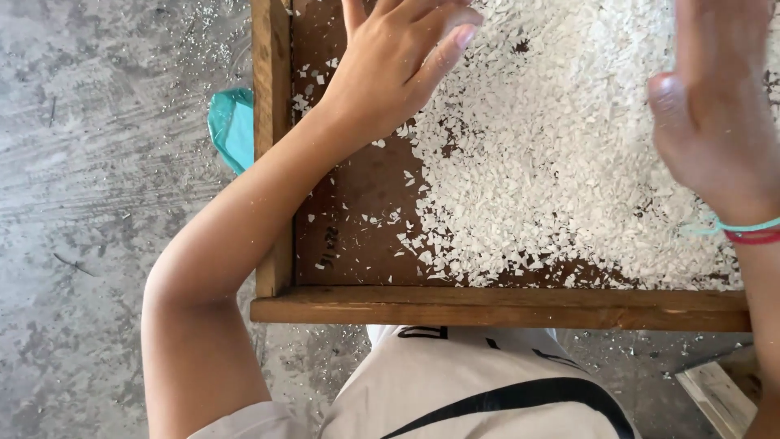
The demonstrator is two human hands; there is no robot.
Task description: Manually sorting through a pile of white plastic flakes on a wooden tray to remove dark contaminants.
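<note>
Currently your left hand [398, 69] rests flat, fingers spread, at the left edge of the white flakes [552, 154] in the wooden tray [496, 307]; flakes lie rightward. Your right hand [715, 114], blurred, open-palmed, hovers over them.

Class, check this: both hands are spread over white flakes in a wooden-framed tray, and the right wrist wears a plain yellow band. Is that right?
Not quite. In the head view the right hand wears teal and red bands, not a yellow one. The rest holds: both it and the left hand are over white flakes in the wooden-framed tray.
</note>
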